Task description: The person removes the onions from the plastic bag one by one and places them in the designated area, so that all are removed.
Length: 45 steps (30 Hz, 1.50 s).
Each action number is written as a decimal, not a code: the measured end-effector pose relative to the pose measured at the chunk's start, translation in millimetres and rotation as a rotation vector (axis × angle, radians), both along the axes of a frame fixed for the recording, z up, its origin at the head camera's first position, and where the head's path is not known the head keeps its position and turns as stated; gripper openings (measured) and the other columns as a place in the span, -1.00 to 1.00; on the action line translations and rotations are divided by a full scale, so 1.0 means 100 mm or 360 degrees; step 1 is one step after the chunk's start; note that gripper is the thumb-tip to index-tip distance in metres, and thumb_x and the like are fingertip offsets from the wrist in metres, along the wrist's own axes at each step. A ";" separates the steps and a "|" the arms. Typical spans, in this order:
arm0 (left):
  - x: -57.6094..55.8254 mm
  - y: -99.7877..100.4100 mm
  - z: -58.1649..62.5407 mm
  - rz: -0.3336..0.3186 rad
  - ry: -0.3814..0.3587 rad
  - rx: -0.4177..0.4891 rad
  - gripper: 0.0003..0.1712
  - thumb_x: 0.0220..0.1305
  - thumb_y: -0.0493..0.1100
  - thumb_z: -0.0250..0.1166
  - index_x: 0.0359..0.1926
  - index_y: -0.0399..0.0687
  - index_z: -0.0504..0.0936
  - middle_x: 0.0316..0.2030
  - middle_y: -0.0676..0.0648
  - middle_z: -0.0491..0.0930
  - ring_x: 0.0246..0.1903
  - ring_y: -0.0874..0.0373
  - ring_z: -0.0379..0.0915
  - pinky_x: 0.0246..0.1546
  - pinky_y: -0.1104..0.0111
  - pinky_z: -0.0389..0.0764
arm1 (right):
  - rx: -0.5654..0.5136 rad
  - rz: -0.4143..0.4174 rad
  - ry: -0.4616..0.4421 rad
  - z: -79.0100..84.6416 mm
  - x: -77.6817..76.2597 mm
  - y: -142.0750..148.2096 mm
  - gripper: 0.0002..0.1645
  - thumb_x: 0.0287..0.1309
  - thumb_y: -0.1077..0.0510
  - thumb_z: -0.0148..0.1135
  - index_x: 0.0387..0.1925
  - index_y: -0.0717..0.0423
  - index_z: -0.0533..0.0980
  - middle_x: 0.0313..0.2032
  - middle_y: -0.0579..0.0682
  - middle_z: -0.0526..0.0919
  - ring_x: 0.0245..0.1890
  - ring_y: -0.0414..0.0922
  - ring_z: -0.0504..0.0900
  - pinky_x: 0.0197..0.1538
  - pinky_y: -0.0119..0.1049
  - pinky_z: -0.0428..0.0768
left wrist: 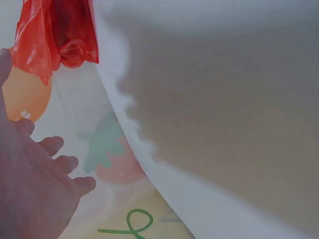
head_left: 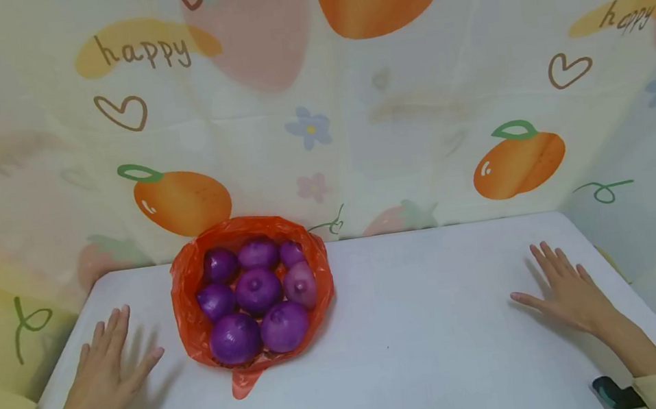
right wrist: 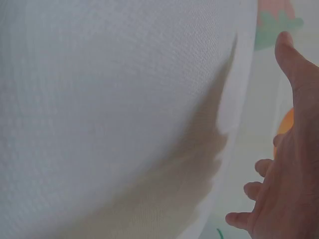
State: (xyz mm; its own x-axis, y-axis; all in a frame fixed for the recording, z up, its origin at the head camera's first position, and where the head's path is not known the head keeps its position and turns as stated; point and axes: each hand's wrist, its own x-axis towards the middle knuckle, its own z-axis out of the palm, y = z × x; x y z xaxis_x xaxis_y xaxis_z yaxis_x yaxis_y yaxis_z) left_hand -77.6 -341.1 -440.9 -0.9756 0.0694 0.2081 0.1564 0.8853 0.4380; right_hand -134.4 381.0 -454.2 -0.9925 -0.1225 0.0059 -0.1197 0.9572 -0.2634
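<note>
Well, from here I see the left hand (head_left: 104, 372) and right hand (head_left: 571, 295) spread wide and empty over the table (head_left: 426, 288), the open red bag (head_left: 188, 313) of purple onions (head_left: 258, 290) between them, much nearer the left, toward the far edge. It looks roundish, with no clear long axis; its tail (head_left: 244, 384) points to the near side.

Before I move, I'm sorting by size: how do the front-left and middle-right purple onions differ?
The round purple front-left onion looks larger than the pale purple middle-right onion. The front-left onion is darker; the middle-right onion, pinker. Both sit inside the red plastic bag.
</note>
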 end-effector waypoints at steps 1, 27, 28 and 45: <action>0.01 0.00 0.01 0.0003 0.0014 0.0013 0.01 0.34 0.09 0.22 0.55 -0.14 -0.18 0.46 -0.43 -0.12 0.45 -0.38 -0.43 0.40 -0.17 -0.50 | -0.0002 0.0001 -0.0007 0.01 0.00 -0.01 0.25 0.16 -0.39 0.17 0.51 0.29 -0.15 0.46 0.42 -0.13 0.42 0.43 -0.16 0.27 0.52 -0.10; 0.09 0.21 0.14 0.0095 -0.0123 0.0750 -0.03 0.44 -0.13 0.17 0.55 0.23 -0.33 0.39 -0.49 0.08 0.39 0.12 0.15 -0.09 0.89 0.23 | -0.0056 0.0125 0.0080 0.26 0.07 -0.39 0.31 0.11 -0.39 0.25 0.49 0.37 -0.13 0.47 0.36 -0.05 0.37 0.40 0.09 0.26 0.39 0.20; 0.08 0.22 0.14 0.0092 -0.0132 0.0773 -0.03 0.44 -0.15 0.16 0.56 0.19 -0.33 0.38 -0.50 0.09 0.35 0.29 0.18 -0.09 0.88 0.25 | -0.0060 0.0132 0.0088 0.27 0.07 -0.41 0.31 0.11 -0.39 0.26 0.49 0.36 -0.13 0.47 0.35 -0.05 0.37 0.40 0.09 0.26 0.39 0.20; 0.08 0.42 0.04 0.0054 -0.0350 0.1660 -0.08 0.41 -0.29 0.16 0.53 -0.25 -0.25 -0.01 0.37 0.49 -0.14 0.37 0.64 -0.20 0.50 0.66 | -0.0140 0.0312 0.0230 0.34 0.04 -0.87 0.29 0.02 -0.32 0.39 0.51 0.24 -0.03 0.47 0.27 0.05 0.36 0.34 0.20 0.22 0.33 0.35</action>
State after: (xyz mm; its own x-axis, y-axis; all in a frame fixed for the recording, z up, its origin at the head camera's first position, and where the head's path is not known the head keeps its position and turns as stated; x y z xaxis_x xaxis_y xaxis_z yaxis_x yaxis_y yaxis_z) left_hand -69.6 -299.1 -436.7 -0.9971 -0.0695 -0.0320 -0.0361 0.0589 0.9976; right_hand -129.9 294.4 -419.8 -0.9379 -0.3050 0.1651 -0.3430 0.8862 -0.3116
